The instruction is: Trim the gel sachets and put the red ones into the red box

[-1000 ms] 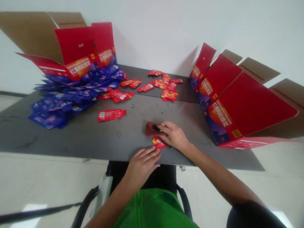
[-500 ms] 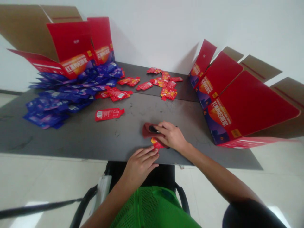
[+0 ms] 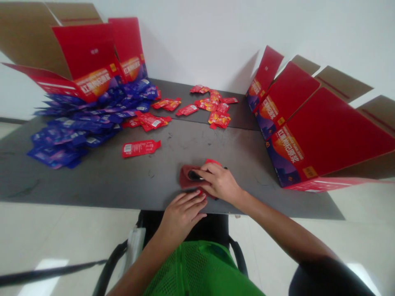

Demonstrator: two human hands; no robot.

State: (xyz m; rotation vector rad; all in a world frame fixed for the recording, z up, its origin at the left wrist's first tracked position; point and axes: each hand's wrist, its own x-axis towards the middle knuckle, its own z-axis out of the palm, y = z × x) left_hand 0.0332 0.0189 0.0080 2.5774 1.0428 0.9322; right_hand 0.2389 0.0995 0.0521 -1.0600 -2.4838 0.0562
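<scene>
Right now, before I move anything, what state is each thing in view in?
left hand, open, fingers flat on the table edge
right hand, fingers extended, on the maroon cloth
maroon cloth, lying flat, partly under the right hand
red sachet, partly hidden under the right hand
lone red sachet, lying flat
blue sachets, loosely heaped
left carton, open, flaps up
right carton, open, flaps spread

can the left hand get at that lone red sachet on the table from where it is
Likely yes. The left hand lies at the table's near edge, and the grey tabletop between it and the lone red sachet looks free of anything in the way. It would need a forward reach.
</scene>
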